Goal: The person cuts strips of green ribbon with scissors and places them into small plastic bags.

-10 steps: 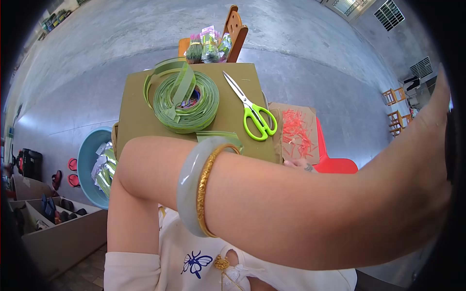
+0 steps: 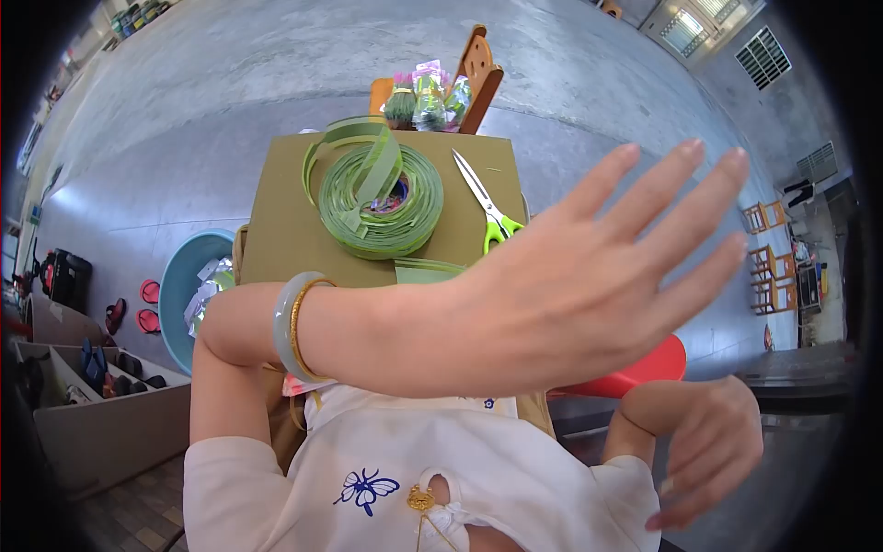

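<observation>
My left hand (image 2: 589, 285) is raised close to the camera, its back toward me. Its fingers are spread and it holds nothing. On that wrist sit a pale jade bangle (image 2: 287, 322) and a gold bracelet (image 2: 296, 327). Low at the right, my right hand (image 2: 713, 451) hangs beside my body, slightly blurred, its fingers loosely bent and apart with nothing seen in them. Behind my left hand, green-handled scissors (image 2: 483, 198) lie on the olive table (image 2: 285, 202), the handles partly hidden. A large roll of green ribbon (image 2: 414, 216) lies to their left.
Past the table, a wooden chair (image 2: 480, 78) carries bagged green bundles (image 2: 429, 97). A blue tub (image 2: 179, 294) with silvery packets stands at the left, near red slippers (image 2: 149, 321) and a shoe box (image 2: 101, 442). A red stool (image 2: 658, 368) is at the right.
My left hand has drawn back left from the right edge, showing its spread fingers. My right hand has moved from beside the cut red strips to low right. The view has shifted slightly.
</observation>
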Motion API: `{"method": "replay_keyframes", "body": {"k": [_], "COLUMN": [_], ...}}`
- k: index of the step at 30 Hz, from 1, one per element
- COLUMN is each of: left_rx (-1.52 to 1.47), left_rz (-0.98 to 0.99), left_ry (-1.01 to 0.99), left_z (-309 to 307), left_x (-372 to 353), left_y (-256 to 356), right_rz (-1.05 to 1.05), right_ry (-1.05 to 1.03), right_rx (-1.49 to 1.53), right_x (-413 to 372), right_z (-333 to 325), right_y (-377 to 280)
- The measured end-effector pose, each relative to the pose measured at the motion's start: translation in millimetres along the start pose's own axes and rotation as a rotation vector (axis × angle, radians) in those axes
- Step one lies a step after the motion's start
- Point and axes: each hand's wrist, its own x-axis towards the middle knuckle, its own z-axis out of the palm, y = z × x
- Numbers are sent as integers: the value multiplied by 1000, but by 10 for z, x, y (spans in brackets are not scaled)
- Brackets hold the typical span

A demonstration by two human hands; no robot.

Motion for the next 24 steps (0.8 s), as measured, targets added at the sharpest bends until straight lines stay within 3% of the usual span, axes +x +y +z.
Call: {"method": "replay_keyframes", "body": {"k": [1,3,6,8,14,18,21,23,24], "left_rx": [50,109,130,149,193,116,-215,-385,-467], "left_rz": [-23,-94,-367,-522,-748,-784,-979,-1082,-1138], "left_ry": [-73,-208,-388,-406,-423,-491,-721,-776,-804], "left_z": [-86,-281,-642,-821,-1094,-1021,-904,-753,-682], "left_x": [-112,-331,-632,-845,-1330,-1562,-1776,-1880,-1928], "left_y": [-105,-285,-443,-499,-426,-251,-134,-29,28], "right_rz": [-129,-152,-317,-413,-257,-103,30,238,428], "right_ry": [-31,-22,-63,-89,-329,-475,-362,22,332], "right_rx": [21,-26,-80,-112,43,-44,79,159,170], "right_x": [307,565,736,795,908,962,849,669,534], "right_z": [-85,-25,-56,-89,-53,-69,-130,-106,1], "right_y": [-8,-122,-28,9,-16,-7,484,993,1226]}}
